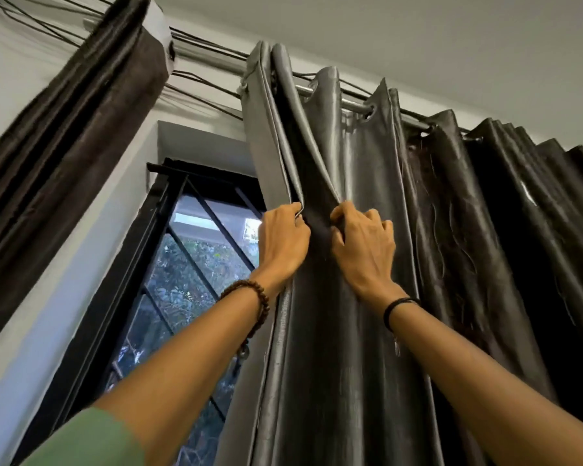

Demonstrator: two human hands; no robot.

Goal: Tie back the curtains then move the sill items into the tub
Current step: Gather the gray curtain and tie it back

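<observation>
1. Head view, the grip: the grey curtain (357,203) is held by both hands just right of centre. The left hand (281,245) is clenched on the panel's leading pleat, and the right hand (364,250) is clenched on the next pleat, at 3 o'clock from it. Only a dark valley of cloth lies between the two fists.

2. Head view, the reason for the hold: neighbouring folds are pinched high up, so it is judged that the pleats are being gathered together along the curtain rod (354,104) toward the bunched dark folds at 3 o'clock, before any tying. No tie-back is seen, so the tying step is taken as not yet done.

3. Head view, the second curtain: a brown curtain (68,129) hangs at 10 o'clock, bunched against the wall and blurred; whether it is tied cannot be told.

4. Head view, the remaining task things: neither the sill with its items nor the tub is shown, since the camera is tilted upward.

5. Head view, the surface: the grey cloth is glossy and slick-looking, so it is judged likely to slide out of a loose pinch.

6. Head view, the room: the window (189,257), with its black frame and diagonal bars, is exposed at 8 o'clock from the hands, foliage being visible beyond. A pale ceiling fills the 1 o'clock corner, and dark cables (202,50) are strung along the rod.
</observation>
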